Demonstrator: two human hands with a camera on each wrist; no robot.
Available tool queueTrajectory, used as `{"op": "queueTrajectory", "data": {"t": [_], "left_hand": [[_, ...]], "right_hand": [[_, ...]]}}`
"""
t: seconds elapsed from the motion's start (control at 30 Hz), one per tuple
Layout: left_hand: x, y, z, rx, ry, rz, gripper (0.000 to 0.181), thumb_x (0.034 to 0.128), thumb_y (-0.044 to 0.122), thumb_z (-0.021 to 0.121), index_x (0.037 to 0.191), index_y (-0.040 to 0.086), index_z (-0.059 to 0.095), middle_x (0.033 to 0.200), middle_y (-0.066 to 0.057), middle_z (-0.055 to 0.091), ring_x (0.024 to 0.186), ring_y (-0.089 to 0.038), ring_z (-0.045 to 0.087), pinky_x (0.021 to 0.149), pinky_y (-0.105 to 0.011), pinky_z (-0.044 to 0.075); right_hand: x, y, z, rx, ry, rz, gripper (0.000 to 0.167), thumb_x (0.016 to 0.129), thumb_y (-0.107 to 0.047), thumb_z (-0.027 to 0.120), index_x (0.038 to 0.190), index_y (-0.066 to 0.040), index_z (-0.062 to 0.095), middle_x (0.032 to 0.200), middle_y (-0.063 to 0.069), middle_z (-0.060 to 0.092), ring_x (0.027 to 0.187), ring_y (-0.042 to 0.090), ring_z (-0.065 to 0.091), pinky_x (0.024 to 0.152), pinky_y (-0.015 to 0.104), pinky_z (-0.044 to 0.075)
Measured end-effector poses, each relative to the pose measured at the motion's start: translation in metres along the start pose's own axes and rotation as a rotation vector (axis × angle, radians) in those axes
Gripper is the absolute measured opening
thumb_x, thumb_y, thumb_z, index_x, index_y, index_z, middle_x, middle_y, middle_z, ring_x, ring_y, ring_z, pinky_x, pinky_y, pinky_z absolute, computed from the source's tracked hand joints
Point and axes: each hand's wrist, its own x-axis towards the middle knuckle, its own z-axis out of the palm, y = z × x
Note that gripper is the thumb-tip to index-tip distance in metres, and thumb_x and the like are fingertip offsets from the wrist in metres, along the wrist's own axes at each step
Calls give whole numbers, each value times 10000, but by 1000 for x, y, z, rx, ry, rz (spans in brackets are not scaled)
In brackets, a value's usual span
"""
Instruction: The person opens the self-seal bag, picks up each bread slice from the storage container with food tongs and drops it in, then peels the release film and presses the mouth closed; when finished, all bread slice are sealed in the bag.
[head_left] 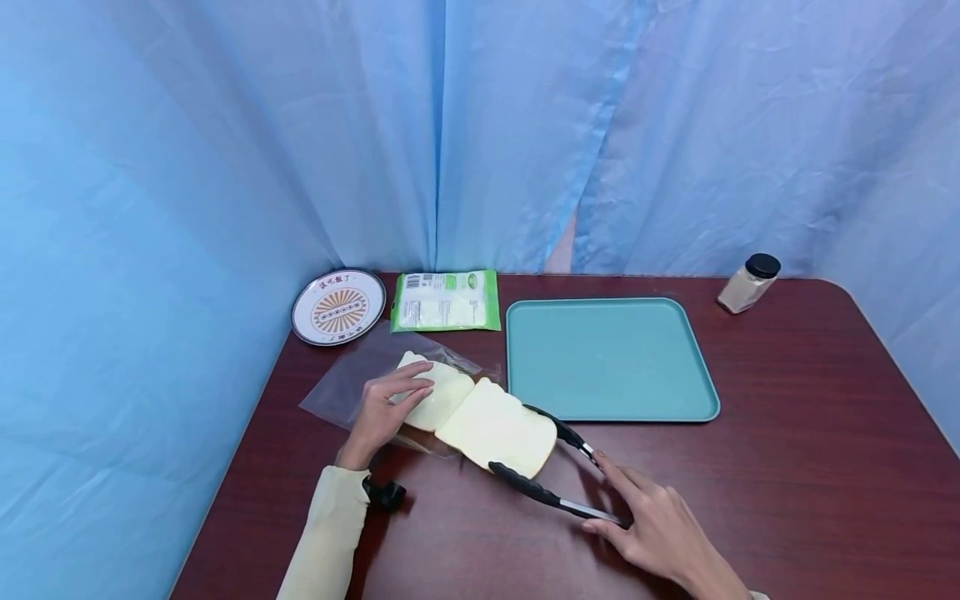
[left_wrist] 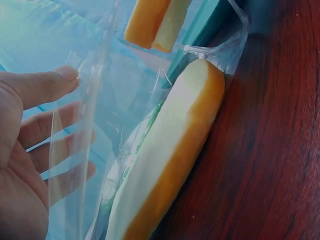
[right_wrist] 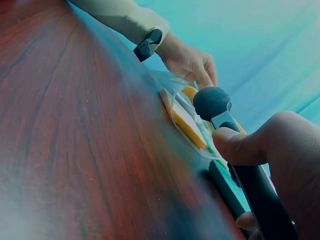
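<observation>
**Grip Status and Workpiece Positions**

We observe the right hand (head_left: 660, 525) gripping a pair of tongs with silver metal arms and black ends (head_left: 534, 489), its thumb on one arm and its fingers on the other. The tongs' ends stand apart, with a square, cream-white bread slice with a golden-brown crust (head_left: 498, 425) between them. We cannot tell how firmly they press on it.

The left hand (head_left: 384, 408) is at a clear plastic bag (head_left: 333, 387); its thumb and fingers are apart, with clear film beside them. A second, similar slice (left_wrist: 165, 155) lies in the bag, its long crust edge facing the left wrist camera. In the head view, we locate the tongs' slice immediately right of the bagged one.

We locate the remaining items on the dark red wood-grain table (head_left: 795, 467): a round white plate with an orange ray pattern (head_left: 339, 310) at the far left, a green-and-white packet (head_left: 444, 302) beside it, a teal rectangular tray (head_left: 607, 358) right of the packet, and a black-lidded clear jar (head_left: 746, 287) at the far right.
</observation>
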Motion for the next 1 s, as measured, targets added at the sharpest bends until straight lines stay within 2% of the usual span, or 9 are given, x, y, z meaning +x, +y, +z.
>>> {"op": "queueTrajectory", "data": {"t": [0.2, 0.27, 0.43, 0.57, 0.77, 0.9, 1.0], "left_hand": [[0, 0, 0, -10, -5, -17, 147, 795, -95, 758, 939, -72, 777, 1138, -252, 734, 1139, -439, 670, 1064, -109, 439], [-2, -9, 2, -11, -2, -2, 150, 791, -85, 766, 939, -64, 780, 1141, -236, 738, 1140, -426, 674, 1063, -104, 438], [0, -11, 4, -18, 0, 17, 151, 779, -102, 767, 927, -72, 777, 1128, -244, 739, 1124, -436, 675, 1061, -86, 427], [2, -3, 4, -24, 4, 22, 144, 770, -140, 751, 911, -108, 761, 1107, -288, 728, 1103, -480, 664, 1060, -91, 432], [6, 21, -2, -21, -10, 13, 120, 792, -137, 736, 910, -121, 755, 1100, -311, 719, 1096, -494, 659, 1058, -171, 485], [6, 25, -4, -9, -6, 15, 122, 791, -137, 738, 908, -115, 759, 1094, -313, 719, 1089, -499, 660, 1054, -223, 508], [5, 25, -3, 3, 2, 16, 124, 784, -134, 744, 906, -117, 759, 1088, -317, 718, 1083, -502, 662, 1053, -254, 515]], "right_hand": [[6, 1, 4, -7, -28, 5, 839, 710, -530, 850, 1370, -73, 607, 1004, 46, 721, 701, 119, 654, 563, 309, 532], [8, 1, 6, -10, -29, 8, 848, 694, -509, 863, 1374, -73, 605, 1002, 49, 720, 692, 111, 640, 555, 307, 526], [13, 0, 9, -18, -22, 10, 850, 709, -532, 848, 1385, -82, 595, 983, 47, 712, 672, 118, 640, 538, 305, 522], [15, -2, 11, -22, -20, 6, 833, 745, -577, 810, 1382, -85, 595, 942, 22, 688, 630, 72, 568, 509, 273, 482], [18, -7, 15, -24, -40, 11, 836, 732, -559, 826, 1386, -94, 590, 967, 31, 706, 645, 112, 626, 526, 276, 501], [19, -8, 20, -15, -27, -13, 841, 727, -556, 830, 1382, -83, 595, 969, 27, 708, 667, 110, 636, 547, 284, 517], [22, -8, 24, 10, -12, -32, 848, 723, -545, 836, 1388, -80, 591, 953, 16, 700, 660, 73, 587, 547, 289, 506]]}}
